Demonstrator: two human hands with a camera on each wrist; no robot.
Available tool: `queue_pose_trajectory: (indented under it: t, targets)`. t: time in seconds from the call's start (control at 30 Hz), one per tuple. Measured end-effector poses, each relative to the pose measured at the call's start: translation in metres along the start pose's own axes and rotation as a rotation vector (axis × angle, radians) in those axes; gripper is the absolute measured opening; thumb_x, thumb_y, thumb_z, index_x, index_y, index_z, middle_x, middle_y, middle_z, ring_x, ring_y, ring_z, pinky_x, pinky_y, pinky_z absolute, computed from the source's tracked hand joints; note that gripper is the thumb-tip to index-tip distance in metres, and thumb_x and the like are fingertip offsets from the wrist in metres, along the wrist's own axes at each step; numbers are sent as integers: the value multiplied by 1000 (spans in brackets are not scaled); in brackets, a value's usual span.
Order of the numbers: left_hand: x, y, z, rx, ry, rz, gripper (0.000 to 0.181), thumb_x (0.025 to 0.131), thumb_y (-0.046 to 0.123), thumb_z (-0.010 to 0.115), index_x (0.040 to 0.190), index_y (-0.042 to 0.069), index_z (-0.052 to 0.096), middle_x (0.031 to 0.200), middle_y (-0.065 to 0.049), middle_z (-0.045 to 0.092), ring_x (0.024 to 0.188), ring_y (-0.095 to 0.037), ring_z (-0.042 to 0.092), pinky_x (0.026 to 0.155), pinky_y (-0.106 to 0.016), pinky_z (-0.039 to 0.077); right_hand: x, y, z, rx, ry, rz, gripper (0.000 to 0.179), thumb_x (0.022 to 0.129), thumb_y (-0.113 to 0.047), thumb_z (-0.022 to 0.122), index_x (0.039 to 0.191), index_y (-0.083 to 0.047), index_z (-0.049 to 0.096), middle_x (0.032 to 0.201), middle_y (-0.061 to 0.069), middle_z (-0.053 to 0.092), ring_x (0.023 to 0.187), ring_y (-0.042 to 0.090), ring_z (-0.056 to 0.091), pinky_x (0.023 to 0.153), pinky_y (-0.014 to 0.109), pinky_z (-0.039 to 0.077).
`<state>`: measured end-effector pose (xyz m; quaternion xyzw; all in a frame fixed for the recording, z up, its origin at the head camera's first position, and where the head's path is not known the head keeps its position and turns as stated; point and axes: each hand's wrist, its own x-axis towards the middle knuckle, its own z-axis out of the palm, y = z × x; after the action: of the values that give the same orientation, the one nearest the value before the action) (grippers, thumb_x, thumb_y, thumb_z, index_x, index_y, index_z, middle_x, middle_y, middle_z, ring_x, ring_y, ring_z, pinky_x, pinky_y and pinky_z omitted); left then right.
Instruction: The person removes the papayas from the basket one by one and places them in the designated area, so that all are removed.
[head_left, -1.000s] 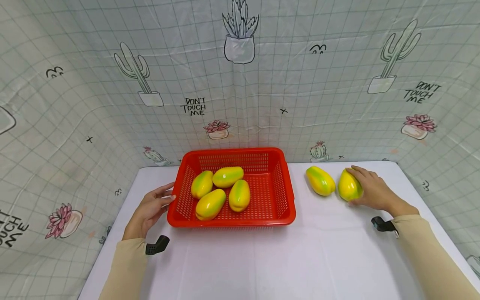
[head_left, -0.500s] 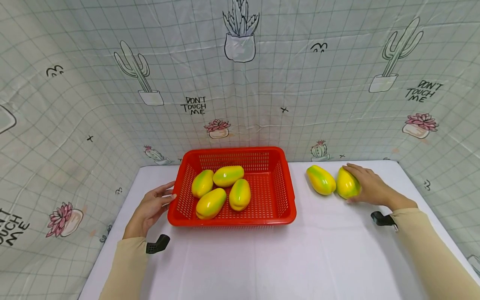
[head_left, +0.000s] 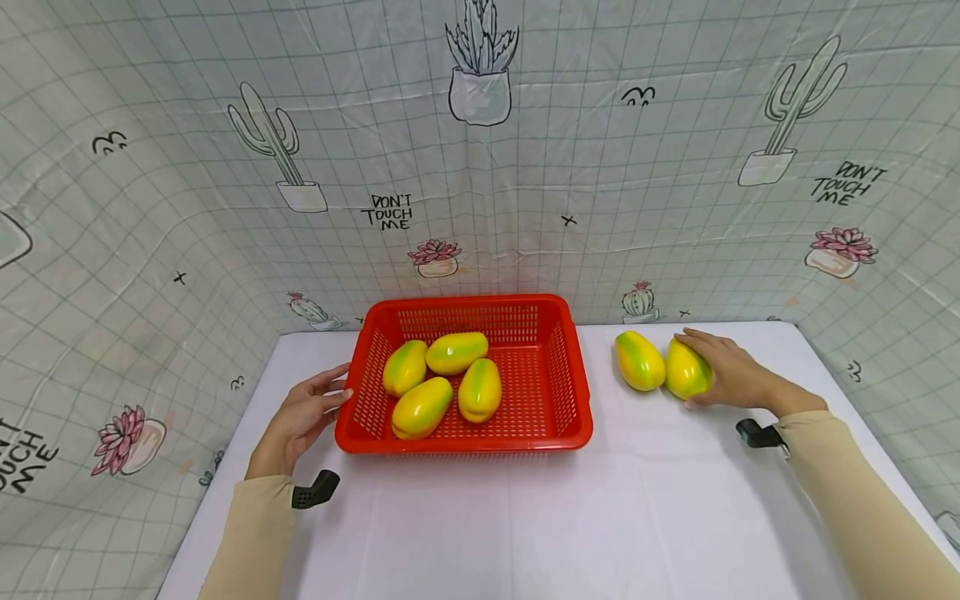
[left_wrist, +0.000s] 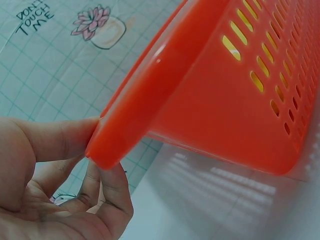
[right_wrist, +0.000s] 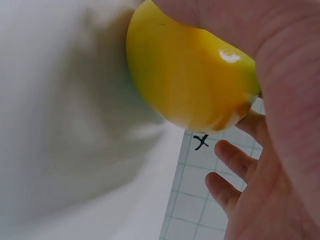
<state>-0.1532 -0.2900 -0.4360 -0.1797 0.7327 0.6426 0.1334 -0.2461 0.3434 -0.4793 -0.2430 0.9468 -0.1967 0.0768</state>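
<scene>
A red plastic basket (head_left: pixel 465 447) with slotted walls stands mid-table in the head view. My left hand (head_left: pixel 302 414) pinches its left rim; in the left wrist view the thumb (left_wrist: pixel 65 137) lies on one side of the rim and curled fingers (left_wrist: pixel 116 192) on the other. To the right of the basket, my right hand (head_left: pixel 738 375) grips a glossy yellow-green papaya (head_left: pixel 686 372), its thumb and fingers around the near side. That fruit (right_wrist: pixel 185 75) fills the upper part of the right wrist view. A second papaya (head_left: pixel 640 362) lies just left of it, the two seemingly touching.
Several similar papayas (head_left: pixel 422 408) lie in the left and middle part of the basket. A white cloth (head_left: pixel 525 533) covers the table. Behind and at the sides hangs a grid-patterned curtain (head_left: pixel 525 167) printed with cacti.
My right hand has moved left along the table with its papaya, up against the other one. The other papaya has turned slightly. The left hand and basket have stayed in place.
</scene>
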Motion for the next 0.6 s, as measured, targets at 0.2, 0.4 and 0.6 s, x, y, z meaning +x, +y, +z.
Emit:
queue_pose_trajectory:
  t: [0.2, 0.4, 0.6]
  targets:
    - [-1, 1, 1, -8, 5, -10, 63, 107, 6, 57, 166, 8, 34, 154, -22, 40, 110, -17, 54, 83, -16, 54, 5, -1, 0, -7, -21, 2, 107, 73, -28, 98, 154, 10, 39, 159, 39, 31, 139, 65, 31, 110, 81, 25]
    - [-1, 1, 1, -12, 4, -10, 63, 107, 6, 58, 165, 7, 34, 153, -21, 40, 111, -18, 54, 84, -16, 54, 9, -2, -1, 0, -40, 7, 107, 73, -28, 97, 155, 9, 39, 160, 39, 29, 140, 64, 29, 109, 83, 24]
    - [-1, 1, 1, -13, 2, -7, 64, 107, 7, 59, 166, 7, 33, 153, -21, 40, 113, -19, 54, 84, -16, 54, 9, 0, -1, -1, -36, -8, 107, 72, -28, 98, 154, 9, 40, 160, 40, 29, 140, 64, 30, 108, 83, 25]
